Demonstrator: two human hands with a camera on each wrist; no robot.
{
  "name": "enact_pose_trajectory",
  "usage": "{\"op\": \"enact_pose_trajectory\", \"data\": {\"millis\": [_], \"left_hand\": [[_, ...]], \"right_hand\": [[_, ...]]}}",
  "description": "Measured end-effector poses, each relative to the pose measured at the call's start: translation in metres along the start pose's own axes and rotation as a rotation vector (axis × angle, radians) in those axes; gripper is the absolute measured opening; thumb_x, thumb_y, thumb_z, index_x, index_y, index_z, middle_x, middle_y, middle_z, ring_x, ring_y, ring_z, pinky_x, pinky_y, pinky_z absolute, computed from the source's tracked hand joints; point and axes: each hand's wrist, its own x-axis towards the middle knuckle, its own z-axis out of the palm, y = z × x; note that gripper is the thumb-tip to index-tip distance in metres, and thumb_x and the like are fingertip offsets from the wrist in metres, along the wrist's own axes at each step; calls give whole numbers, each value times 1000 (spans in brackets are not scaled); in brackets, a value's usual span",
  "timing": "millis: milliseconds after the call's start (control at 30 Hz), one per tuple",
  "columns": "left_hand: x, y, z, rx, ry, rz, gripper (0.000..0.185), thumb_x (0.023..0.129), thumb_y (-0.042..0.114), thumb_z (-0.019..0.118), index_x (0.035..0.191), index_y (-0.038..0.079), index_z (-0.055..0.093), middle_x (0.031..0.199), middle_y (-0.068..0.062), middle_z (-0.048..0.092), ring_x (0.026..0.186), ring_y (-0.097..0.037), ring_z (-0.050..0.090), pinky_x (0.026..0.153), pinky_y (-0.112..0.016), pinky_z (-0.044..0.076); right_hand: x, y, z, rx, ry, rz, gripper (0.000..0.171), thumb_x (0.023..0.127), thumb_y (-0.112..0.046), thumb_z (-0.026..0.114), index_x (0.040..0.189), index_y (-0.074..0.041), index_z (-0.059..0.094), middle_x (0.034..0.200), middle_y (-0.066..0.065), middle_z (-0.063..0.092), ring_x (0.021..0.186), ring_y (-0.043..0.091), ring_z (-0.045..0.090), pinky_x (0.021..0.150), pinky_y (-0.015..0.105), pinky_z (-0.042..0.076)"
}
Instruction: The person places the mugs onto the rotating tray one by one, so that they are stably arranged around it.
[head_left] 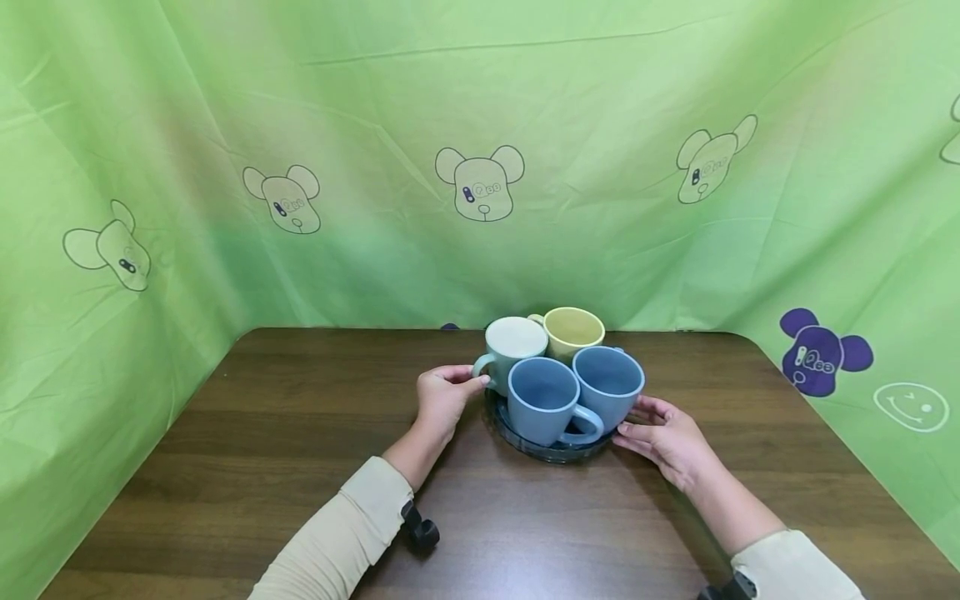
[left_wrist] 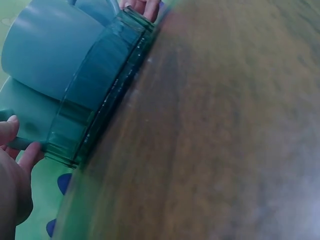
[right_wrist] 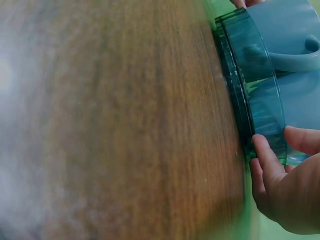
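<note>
A round, see-through teal tray (head_left: 552,454) with a raised wall stands on the table and carries several mugs. My left hand (head_left: 442,402) pinches the handle of the pale blue-green mug (head_left: 502,372) at the tray's left, close to the tray wall. On the other side my right hand (head_left: 671,439) holds the tray's edge, with the thumb (right_wrist: 302,139) at the rim and fingers against the outer wall. Two blue mugs, one in front (head_left: 542,408) and one at the right (head_left: 611,387), and a yellow mug (head_left: 573,329) at the back fill the tray.
The brown wood-grain table (head_left: 315,433) extends on both sides of the tray. A green cloth (head_left: 360,275) printed with bear-like heads hangs behind and beside it. Dark wrist straps (head_left: 420,529) sit at the cream sleeves (head_left: 337,533).
</note>
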Motion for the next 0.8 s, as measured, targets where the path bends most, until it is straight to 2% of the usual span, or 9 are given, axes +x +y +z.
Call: {"op": "enact_pose_trajectory", "data": {"millis": [233,333,467,600,800], "left_hand": [[-1,1,-1,114,-40,51,19,69,1,86,83,-4,75,72,-5,70,69,-9,59,58,-18,52],[-2,0,-1,135,-56,60,19,68,2,87,82,-4,75,72,-5,70,69,-10,59,57,-19,50],[-1,0,-3,124,-78,62,20,69,3,87,84,-4,75,73,-5,70,70,-10,60,59,-20,52],[-1,-1,-8,103,-138,40,26,70,3,86,93,-3,75,81,-8,72,75,-13,65,66,-22,56],[-2,3,-20,15,-234,-4,45,73,-5,82,116,-6,67,103,-18,71,94,-26,70,82,-30,59]], "right_hand": [[-2,-2,0,-2,10,-7,65,83,22,58,138,15,23,111,7,50,85,16,66,84,39,59],[-2,-1,0,-5,5,-11,68,83,22,58,139,16,20,111,6,49,86,16,66,85,39,59],[-1,-1,-1,-12,5,-13,71,84,21,58,141,17,16,111,6,50,86,16,66,85,39,58],[-1,0,-2,-18,-4,-19,71,84,20,58,141,18,16,111,5,50,87,15,66,85,39,58],[-3,0,-4,15,-9,-40,51,84,20,59,129,10,38,105,2,57,88,15,67,85,35,58]]}}
